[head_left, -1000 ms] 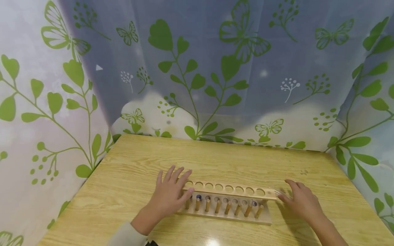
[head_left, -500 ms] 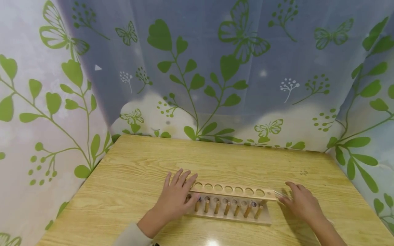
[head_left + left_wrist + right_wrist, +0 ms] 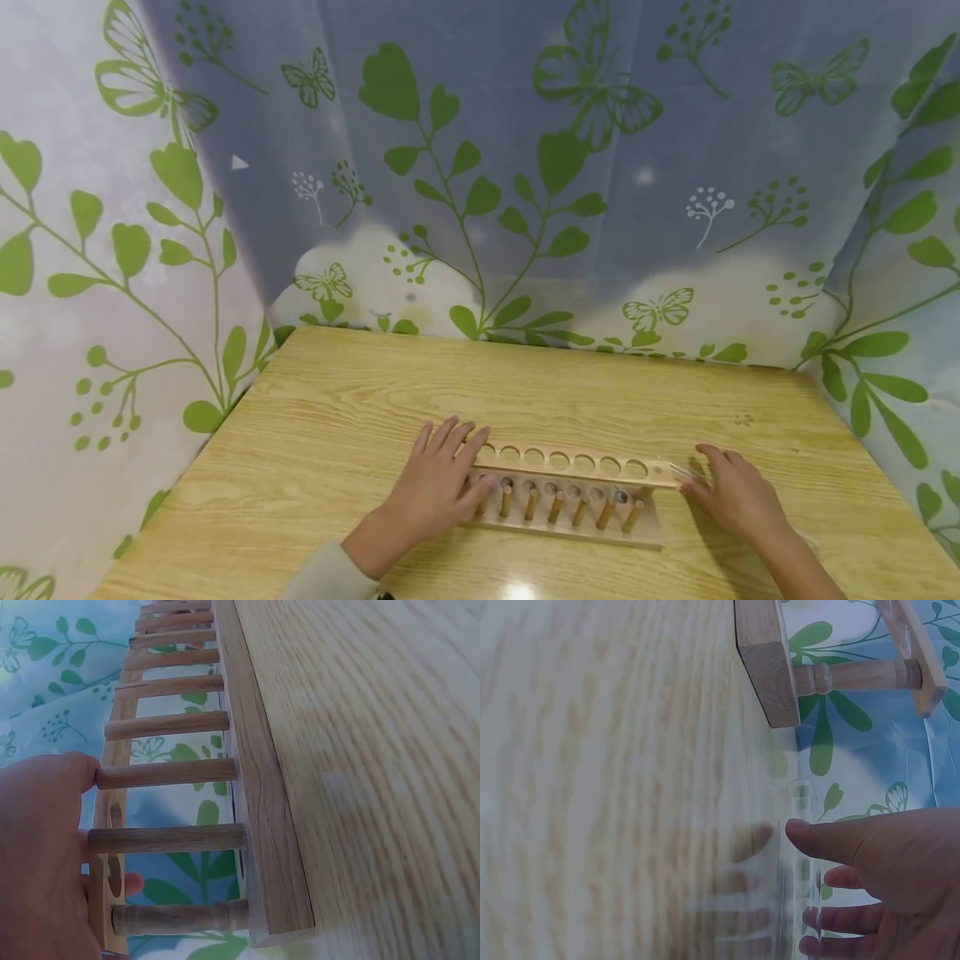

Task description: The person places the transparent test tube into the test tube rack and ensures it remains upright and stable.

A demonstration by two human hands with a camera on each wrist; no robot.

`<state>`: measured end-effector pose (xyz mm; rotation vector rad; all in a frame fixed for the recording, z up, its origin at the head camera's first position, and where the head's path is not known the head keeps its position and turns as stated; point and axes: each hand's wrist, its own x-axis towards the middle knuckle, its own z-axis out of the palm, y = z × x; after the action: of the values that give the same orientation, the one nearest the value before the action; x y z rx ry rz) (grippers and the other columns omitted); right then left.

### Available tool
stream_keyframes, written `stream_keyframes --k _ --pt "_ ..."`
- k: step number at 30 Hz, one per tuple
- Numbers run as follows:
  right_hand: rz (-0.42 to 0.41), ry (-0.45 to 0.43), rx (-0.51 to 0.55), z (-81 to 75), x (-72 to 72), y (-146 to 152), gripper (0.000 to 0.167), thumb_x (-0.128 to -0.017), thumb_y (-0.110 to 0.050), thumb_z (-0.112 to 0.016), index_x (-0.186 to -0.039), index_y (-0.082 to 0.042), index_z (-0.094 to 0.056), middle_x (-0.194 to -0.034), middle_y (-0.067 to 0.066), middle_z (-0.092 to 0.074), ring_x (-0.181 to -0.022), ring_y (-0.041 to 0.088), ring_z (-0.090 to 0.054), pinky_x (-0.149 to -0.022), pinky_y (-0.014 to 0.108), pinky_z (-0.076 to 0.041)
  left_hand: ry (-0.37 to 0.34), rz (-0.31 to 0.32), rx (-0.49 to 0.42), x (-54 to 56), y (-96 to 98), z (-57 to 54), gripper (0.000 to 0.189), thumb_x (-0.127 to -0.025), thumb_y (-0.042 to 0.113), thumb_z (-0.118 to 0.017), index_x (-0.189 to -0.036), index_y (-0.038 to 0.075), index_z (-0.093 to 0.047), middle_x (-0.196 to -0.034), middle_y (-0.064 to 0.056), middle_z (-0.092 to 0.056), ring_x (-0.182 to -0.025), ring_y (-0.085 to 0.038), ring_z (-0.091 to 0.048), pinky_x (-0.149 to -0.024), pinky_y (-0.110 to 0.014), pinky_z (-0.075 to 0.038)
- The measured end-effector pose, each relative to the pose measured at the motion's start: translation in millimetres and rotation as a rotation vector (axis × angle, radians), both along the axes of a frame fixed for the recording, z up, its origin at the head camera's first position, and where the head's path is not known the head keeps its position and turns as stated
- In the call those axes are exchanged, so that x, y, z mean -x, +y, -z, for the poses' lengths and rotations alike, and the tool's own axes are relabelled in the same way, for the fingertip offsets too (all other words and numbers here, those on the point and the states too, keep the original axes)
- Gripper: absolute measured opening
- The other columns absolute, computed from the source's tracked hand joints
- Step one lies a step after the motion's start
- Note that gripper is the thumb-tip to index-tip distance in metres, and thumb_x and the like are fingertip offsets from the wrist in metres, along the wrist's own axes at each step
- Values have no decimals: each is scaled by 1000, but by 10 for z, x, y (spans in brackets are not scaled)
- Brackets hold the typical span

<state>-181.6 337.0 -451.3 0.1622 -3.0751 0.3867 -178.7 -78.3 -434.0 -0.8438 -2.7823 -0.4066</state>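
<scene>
A wooden test tube rack (image 3: pixel 570 533) stands on the table, with a row of round holes along its top bar (image 3: pixel 596 462) and upright pegs below. My left hand (image 3: pixel 431 479) rests over its left end, fingers stretched across the top bar and thumb in front by the pegs. In the left wrist view the thumb is at the tip of a peg (image 3: pixel 172 775). To the right of the rack, my right hand (image 3: pixel 738 492) touches a clear glass test tube (image 3: pixel 801 796) lying low by the table, thumb on the near side and fingers behind it, loosely extended.
The wood-grain table (image 3: pixel 360 375) meets a hanging cloth (image 3: pixel 465 242) with green leaves and butterflies at its back edge. Similar cloth hangs at the left and right. A small faint mark (image 3: pixel 743 420) shows on the table behind my right hand.
My left hand has slid to the right along the rack, covering more of its left pegs and holes. The rack and my right hand have stayed in place.
</scene>
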Motion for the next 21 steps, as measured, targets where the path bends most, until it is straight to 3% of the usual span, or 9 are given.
stream_keyframes --k 12,21 --pt "4 -49 -2 28 59 11 64 -85 -33 -74 -127 10 -52 -116 37 -55 -104 55 -53 -78 60 -49 80 -6 -5 23 1 69 59 -99 49 -46 -144 12 -45 -138 -12 -51 -133 -32 -42 -112 -59 -25" --pt "-5 -54 -19 -3 57 -15 52 -86 -26 -73 -121 10 -58 -115 35 -58 -106 55 -53 -84 62 -47 115 -7 -28 19 16 91 57 -98 48 -50 -142 11 -48 -132 -9 -54 -126 -29 -48 -111 -59 -27"
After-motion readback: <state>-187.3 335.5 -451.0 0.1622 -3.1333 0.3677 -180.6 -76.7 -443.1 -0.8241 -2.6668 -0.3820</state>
